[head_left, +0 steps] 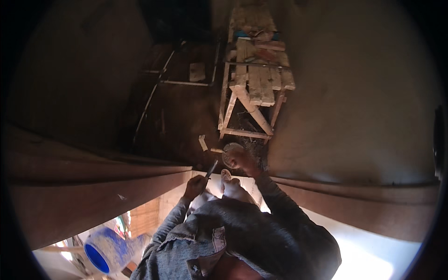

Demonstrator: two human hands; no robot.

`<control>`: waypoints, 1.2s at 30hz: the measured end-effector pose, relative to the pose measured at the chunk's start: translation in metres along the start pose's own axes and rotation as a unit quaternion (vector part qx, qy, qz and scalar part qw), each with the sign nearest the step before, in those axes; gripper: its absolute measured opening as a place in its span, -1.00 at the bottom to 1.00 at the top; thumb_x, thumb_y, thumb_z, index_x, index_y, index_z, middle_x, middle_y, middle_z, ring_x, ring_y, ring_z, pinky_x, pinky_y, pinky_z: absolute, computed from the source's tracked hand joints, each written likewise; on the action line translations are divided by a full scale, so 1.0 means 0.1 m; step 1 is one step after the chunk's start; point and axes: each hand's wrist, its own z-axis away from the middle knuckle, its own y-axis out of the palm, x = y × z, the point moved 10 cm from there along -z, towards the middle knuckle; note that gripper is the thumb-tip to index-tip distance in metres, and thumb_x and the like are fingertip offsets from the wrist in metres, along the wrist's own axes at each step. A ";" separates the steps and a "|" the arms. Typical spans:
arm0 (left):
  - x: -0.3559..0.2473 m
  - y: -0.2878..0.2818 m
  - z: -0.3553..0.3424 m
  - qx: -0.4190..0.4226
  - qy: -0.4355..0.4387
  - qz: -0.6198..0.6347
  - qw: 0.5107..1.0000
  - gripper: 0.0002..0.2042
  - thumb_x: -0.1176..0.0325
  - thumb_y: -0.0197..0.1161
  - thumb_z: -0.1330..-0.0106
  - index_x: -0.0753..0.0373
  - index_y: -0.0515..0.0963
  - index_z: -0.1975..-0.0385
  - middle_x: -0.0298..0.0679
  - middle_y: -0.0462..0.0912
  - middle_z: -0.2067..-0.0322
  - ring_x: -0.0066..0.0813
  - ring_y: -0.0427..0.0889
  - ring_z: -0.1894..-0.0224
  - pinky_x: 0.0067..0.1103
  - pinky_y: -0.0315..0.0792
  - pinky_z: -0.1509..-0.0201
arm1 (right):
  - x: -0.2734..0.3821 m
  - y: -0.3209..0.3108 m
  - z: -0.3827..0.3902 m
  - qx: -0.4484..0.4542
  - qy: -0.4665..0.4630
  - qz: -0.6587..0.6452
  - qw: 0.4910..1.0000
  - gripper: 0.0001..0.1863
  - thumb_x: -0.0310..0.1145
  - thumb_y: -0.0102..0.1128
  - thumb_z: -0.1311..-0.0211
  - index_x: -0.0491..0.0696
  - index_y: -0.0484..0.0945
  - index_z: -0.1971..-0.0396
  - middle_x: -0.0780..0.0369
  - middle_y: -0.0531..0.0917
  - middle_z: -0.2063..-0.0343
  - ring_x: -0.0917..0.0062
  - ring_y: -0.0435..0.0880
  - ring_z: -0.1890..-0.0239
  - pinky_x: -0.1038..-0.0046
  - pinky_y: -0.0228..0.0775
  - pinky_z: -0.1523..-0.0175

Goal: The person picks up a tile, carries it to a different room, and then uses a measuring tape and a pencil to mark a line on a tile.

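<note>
Left hand (194, 187) is squeezing a dark long tool (212, 169) and right hand (243, 158) is gripping a round pale thing (228, 150), both being apart between the person (266, 224) and the wooden surface (254, 77), so work seems to be going on, what's left not showing.

A slender dark tool (213, 168) lies in the left hand (195, 187). Ahead, a long plank-topped wooden bench (254, 77) stands right of a pale thin-barred frame (184, 83).

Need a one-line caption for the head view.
Left hand holding a slender tool, right hand at a rounded object, facing a planked wooden trestle.
</note>
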 end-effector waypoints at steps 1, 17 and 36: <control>0.03 -0.04 -0.13 -0.024 0.045 0.019 0.999 -0.80 0.29 0.20 -0.39 0.29 0.59 0.38 -0.37 0.48 0.66 -0.63 0.41 0.58 -0.54 0.37 0.50 | 0.01 -0.16 -0.11 0.011 -0.003 -0.063 0.998 -0.79 -0.27 0.12 -0.33 -0.07 0.60 0.20 0.28 0.63 0.50 0.67 0.60 0.51 0.62 0.44 0.46; -0.35 -0.62 -0.66 -0.194 -0.010 -0.080 0.978 -0.75 0.19 0.23 -0.34 0.29 0.61 0.32 -0.16 0.59 0.50 -0.47 0.55 0.41 -0.49 0.41 0.24 | 0.35 -0.71 -0.71 -0.139 0.078 0.214 0.964 -0.75 -0.27 0.19 -0.25 -0.15 0.65 0.26 0.30 0.61 0.55 0.68 0.54 0.56 0.59 0.38 0.49; -0.25 -2.34 -1.17 -0.443 -0.023 0.058 0.894 -0.75 0.25 0.16 -0.41 0.33 0.53 0.39 -0.24 0.49 0.60 -0.51 0.48 0.50 -0.49 0.36 0.39 | 0.41 0.89 -4.29 0.049 0.017 0.304 0.951 -0.83 -0.34 0.19 -0.24 -0.09 0.58 0.49 0.33 0.56 0.62 0.69 0.47 0.58 0.55 0.28 0.51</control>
